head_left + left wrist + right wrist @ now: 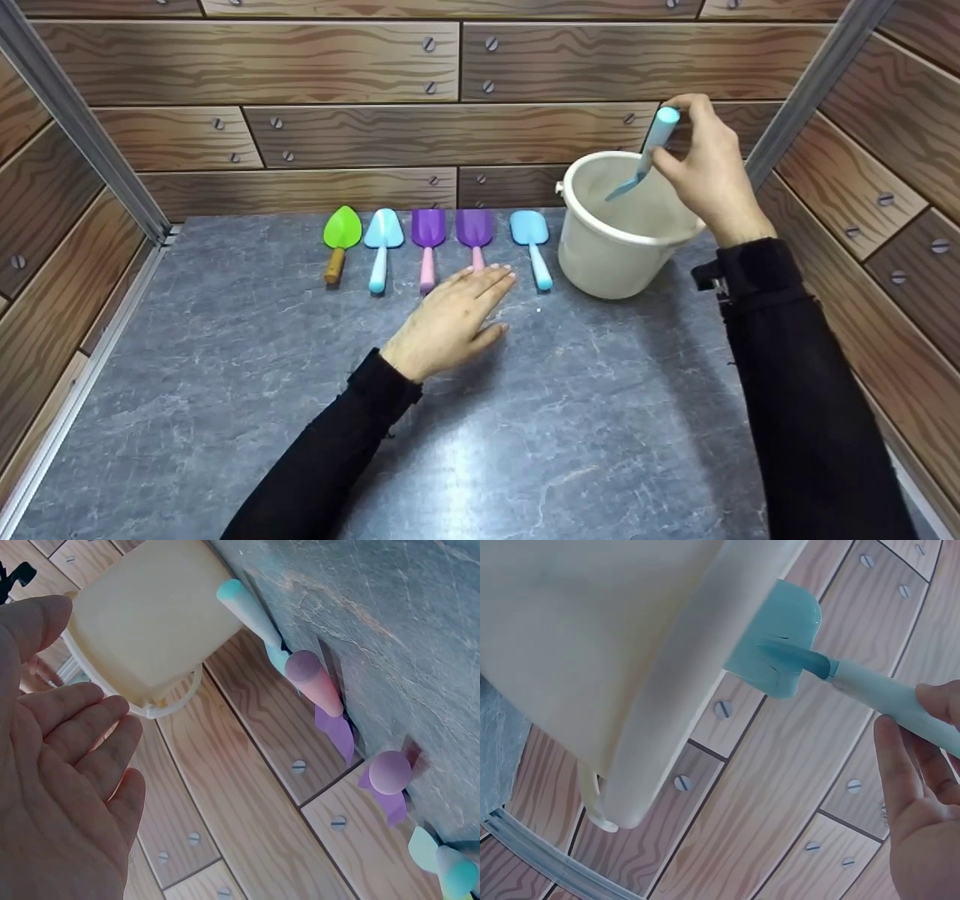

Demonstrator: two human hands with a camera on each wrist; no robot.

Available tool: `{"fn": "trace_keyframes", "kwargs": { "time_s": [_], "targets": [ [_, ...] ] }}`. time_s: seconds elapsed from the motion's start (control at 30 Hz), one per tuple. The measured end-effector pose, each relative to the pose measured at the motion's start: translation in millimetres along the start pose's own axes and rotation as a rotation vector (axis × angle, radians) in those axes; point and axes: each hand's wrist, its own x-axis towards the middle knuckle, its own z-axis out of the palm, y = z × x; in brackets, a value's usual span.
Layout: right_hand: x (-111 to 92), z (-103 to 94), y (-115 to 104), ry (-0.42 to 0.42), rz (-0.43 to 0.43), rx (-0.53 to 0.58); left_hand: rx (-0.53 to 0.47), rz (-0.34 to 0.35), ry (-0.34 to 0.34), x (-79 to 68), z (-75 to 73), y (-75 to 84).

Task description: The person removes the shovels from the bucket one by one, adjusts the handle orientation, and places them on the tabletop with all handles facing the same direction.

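My right hand point(709, 169) pinches the pale blue handle of a toy shovel point(658, 135) above a cream bucket point(615, 262). The shovel slants blade-down into the bucket's mouth; in the right wrist view its blue blade point(780, 637) is partly hidden by the rim. My left hand point(454, 319), fingers extended, hovers over the table near a purple shovel point(475, 227) with a pink handle, overlapping the handle's end in the head view. To its right lies a blue shovel point(530, 227), beside the bucket.
Left along the same row lie another purple shovel point(428, 229), a light blue trowel point(383, 231) and a green trowel point(343, 229) with a brown handle. Behind the grey table point(247, 390) stands a wood-patterned wall point(345, 135); metal posts point(810, 82) mark the corners.
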Motion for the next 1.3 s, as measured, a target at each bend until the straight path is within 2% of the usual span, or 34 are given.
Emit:
{"fn": "trace_keyframes", "kwargs": {
  "time_s": [0.23,0.43,0.6,0.83,1.1,1.3],
  "targets": [
    [-4.1,-3.2,-8.4,0.077,-0.001,0.013,0.003,0.006,0.013,0.4,-0.8,-1.4],
    [-11.3,-2.3,-14.4,0.171,0.006,0.066,0.003,-0.008,0.003,0.9,-2.7,-2.0],
    [-17.5,-1.2,-18.1,0.206,0.004,0.130,0.002,-0.006,0.015,0.4,-4.4,-2.8],
    [-30.1,2.9,-26.2,0.266,-0.045,0.179,0.001,-0.003,0.049,0.1,-7.6,-4.7],
    [-49.1,16.3,-35.8,0.268,-0.096,0.261,0.001,-0.022,0.038,-1.3,-10.5,-6.3],
    [-66.7,28.5,-39.1,0.248,-0.137,0.242,-0.018,-0.015,0.047,-2.2,-10.2,-6.7]
  ]
}}
